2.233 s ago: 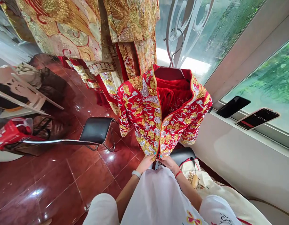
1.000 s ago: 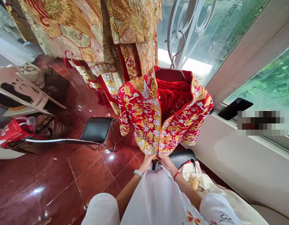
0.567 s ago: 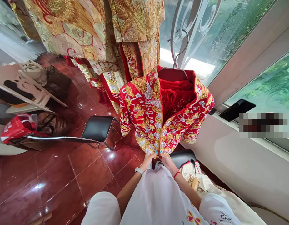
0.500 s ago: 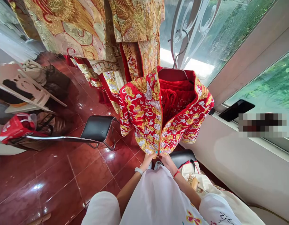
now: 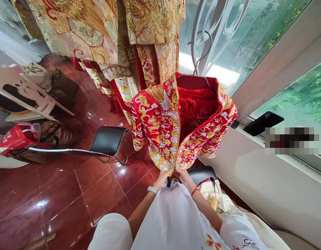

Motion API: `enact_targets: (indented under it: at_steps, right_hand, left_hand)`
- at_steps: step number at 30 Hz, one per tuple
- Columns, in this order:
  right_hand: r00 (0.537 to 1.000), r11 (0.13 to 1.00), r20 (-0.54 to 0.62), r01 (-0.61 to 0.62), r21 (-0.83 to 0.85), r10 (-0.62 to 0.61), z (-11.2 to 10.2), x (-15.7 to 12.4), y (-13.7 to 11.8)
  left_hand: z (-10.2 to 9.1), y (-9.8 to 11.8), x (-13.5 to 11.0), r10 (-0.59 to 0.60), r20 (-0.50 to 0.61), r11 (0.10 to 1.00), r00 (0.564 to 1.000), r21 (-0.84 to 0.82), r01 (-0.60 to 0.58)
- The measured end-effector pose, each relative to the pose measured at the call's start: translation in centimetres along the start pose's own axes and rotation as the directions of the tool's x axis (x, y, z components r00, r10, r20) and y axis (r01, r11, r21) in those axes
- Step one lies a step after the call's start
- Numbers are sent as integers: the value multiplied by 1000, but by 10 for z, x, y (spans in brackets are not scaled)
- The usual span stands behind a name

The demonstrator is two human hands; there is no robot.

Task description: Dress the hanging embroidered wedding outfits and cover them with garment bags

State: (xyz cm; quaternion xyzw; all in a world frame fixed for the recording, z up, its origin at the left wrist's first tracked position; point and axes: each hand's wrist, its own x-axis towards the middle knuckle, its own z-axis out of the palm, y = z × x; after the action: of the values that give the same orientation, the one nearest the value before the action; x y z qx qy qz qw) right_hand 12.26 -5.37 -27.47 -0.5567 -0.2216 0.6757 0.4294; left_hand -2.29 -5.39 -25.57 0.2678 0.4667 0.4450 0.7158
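Observation:
A red jacket (image 5: 160,132) with thick gold and silver embroidery hangs on a dark red hanger (image 5: 193,81) in front of me, its front open at the top. My left hand (image 5: 163,176) pinches the bottom hem of the jacket's left front panel. My right hand (image 5: 183,176) pinches the hem of the right panel beside it. The two hands are almost touching at the jacket's centre opening. A white band sits on my left wrist and a red string on my right.
More gold embroidered garments (image 5: 98,31) hang behind the jacket. A black metal-framed chair (image 5: 107,140) stands on the red tile floor to the left, another black seat (image 5: 202,172) below the jacket. A dark phone (image 5: 263,123) lies on the window sill. Embroidered cloth (image 5: 222,205) lies at my right.
Both hands stay on the jacket's bottom hem. The view has shifted slightly, and the jacket's lower front edges sit closer together than 2.2 s ago.

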Motion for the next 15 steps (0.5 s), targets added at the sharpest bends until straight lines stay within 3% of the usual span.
enact_targets:
  at_steps: [3, 6, 11, 15]
  right_hand:
    - [997, 990, -71, -35, -135, 26, -15, -5, 0]
    - [991, 956, -118, 27, -292, -64, -20, -10, -2]
    - [976, 813, 8, 184, -553, -216, -3, -13, -11]
    - [965, 680, 49, 216, -700, -257, 7, -13, -17]
  left_hand:
    - [-5, -4, 1, -54, -10, 997, 998, -49, 54]
    - [-8, -8, 4, -78, -38, 996, 996, -56, 76]
    - [-8, -6, 2, -93, -32, 994, 995, -58, 91]
    - [-7, -2, -2, -110, -29, 992, 993, -57, 108]
